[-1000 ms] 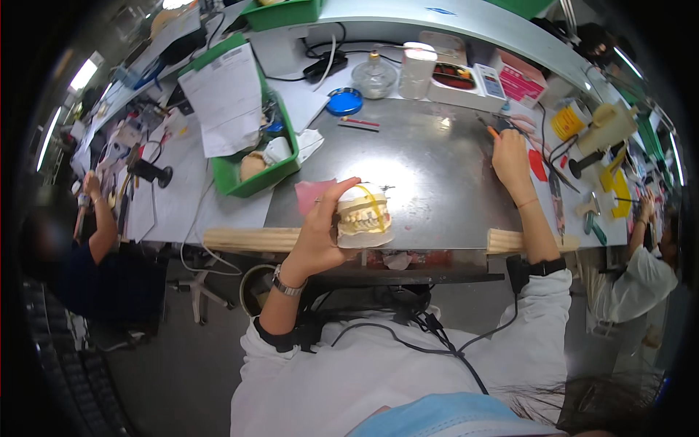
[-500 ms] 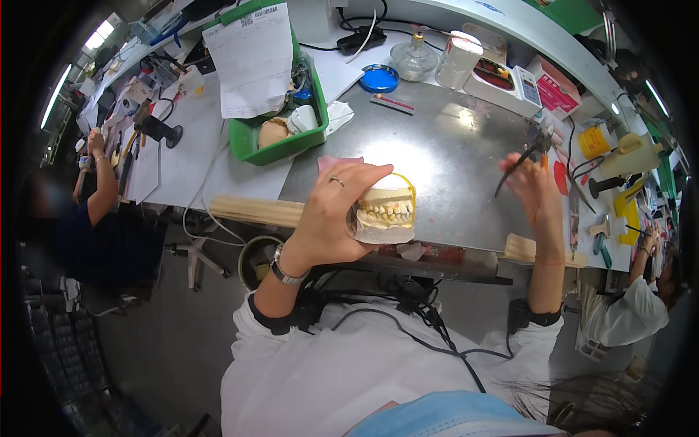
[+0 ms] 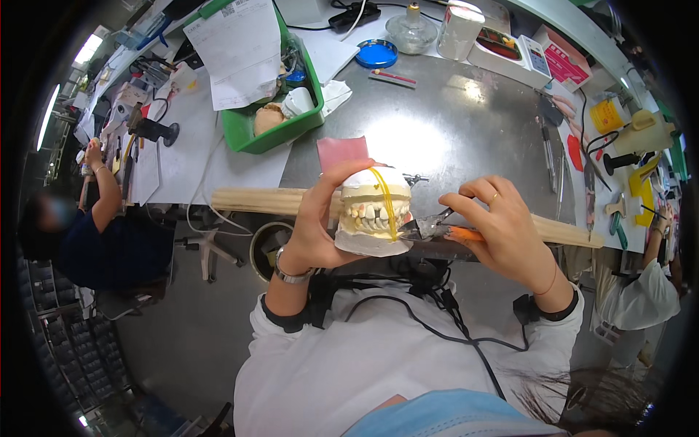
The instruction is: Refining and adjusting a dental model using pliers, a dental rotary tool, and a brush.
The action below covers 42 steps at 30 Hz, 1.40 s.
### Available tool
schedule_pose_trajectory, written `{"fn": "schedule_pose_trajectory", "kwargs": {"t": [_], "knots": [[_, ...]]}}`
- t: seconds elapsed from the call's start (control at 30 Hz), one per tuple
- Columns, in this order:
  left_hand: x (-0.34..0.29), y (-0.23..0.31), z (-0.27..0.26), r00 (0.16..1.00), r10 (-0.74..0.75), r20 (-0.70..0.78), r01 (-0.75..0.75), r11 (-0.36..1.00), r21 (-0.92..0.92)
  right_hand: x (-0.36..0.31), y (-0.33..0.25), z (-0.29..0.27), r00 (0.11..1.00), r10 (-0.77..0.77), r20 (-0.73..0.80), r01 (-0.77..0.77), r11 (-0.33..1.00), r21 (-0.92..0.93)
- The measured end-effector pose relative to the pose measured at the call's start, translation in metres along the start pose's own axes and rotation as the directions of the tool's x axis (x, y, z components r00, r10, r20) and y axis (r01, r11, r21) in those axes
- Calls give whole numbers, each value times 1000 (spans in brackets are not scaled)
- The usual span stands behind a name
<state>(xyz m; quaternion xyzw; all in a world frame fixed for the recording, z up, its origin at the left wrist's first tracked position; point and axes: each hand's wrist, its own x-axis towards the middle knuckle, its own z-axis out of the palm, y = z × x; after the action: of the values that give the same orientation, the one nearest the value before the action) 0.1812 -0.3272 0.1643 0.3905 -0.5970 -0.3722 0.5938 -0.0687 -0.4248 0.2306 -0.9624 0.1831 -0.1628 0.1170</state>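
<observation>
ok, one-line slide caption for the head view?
Left hand holds a plaster dental model banded in yellow, while the right hand brings an orange-handled tool to its teeth.

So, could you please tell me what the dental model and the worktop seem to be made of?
The dental model looks like plaster: matte, chalky off-white blocks, with a yellow band around it that seems to be rubber. The worktop looks like brushed metal: grey, with a soft glare patch.

A grey metal workbench (image 3: 466,124) with a pale wooden front edge (image 3: 255,200) carries a green tray (image 3: 251,135), a pink sheet (image 3: 342,151), a blue round lid (image 3: 376,54), a glass flask (image 3: 412,30) and hand tools (image 3: 547,149) at its right side
</observation>
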Motion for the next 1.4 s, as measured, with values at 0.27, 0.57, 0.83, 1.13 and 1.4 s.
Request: {"fn": "schedule_pose_trajectory", "kwargs": {"t": [0.27,0.57,0.83,1.13,1.4], "knots": [[5,11,-9,995,78,54,-92,933,347,0,9,3,986,25,162,-58,977,204],[7,15,-6,995,97,29,-100,886,453,-5,12,9,988,51,146,-74,984,159],[6,14,-5,995,97,28,-98,867,489,-10,12,9,985,81,155,-103,985,138],[9,12,-5,991,124,41,-127,835,535,-10,12,6,980,84,180,-114,980,163],[7,9,-5,989,143,42,-144,843,519,-8,11,4,977,99,191,-129,980,151]]}}
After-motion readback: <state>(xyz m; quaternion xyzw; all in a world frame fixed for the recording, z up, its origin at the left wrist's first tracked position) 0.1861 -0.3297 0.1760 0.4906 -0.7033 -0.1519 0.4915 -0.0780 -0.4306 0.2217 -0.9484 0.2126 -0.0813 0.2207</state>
